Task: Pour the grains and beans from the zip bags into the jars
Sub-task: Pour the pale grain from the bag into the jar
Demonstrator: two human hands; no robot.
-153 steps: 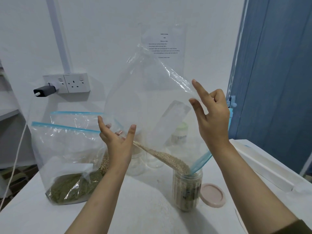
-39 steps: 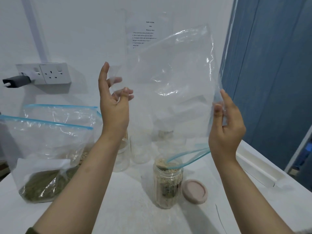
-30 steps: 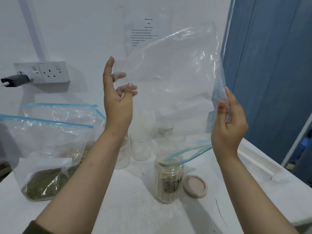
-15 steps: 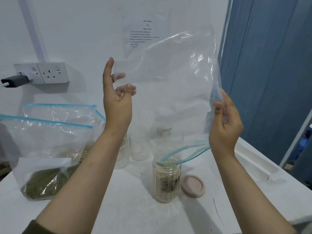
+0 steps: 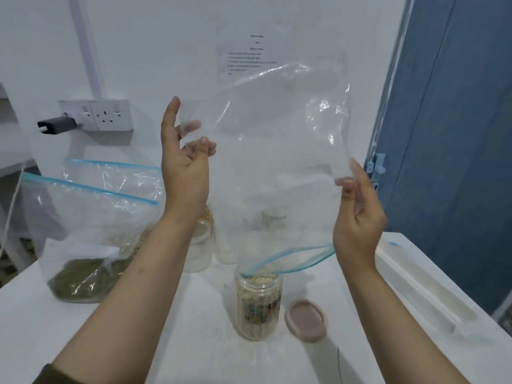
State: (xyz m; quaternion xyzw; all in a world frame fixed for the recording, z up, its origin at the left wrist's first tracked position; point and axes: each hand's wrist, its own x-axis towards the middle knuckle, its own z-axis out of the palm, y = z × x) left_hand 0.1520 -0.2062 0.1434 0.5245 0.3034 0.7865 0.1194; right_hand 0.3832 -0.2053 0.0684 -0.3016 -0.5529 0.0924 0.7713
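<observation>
I hold a clear, emptied zip bag (image 5: 277,151) upside down above a glass jar (image 5: 258,306) that is full of pale grains to the rim. The bag's blue zip mouth (image 5: 293,260) hangs just over the jar's opening. My left hand (image 5: 184,167) pinches the bag's left edge between thumb and fingers. My right hand (image 5: 358,217) pinches the right edge. A zip bag of green beans (image 5: 80,245) stands at the left, with another zip bag (image 5: 119,178) holding pale grains behind it.
The jar's pink lid (image 5: 306,318) lies on the white table (image 5: 194,342) to its right. Empty glass jars (image 5: 198,250) stand behind my left arm. A white tray (image 5: 421,284) runs along the right edge. Loose grains dust the table around the jar. A wall socket (image 5: 97,115) is at the left.
Five seconds ago grains streamed from the tilted bag into the jar; now the bag is empty and held upright over it. In the last second my hands barely moved.
</observation>
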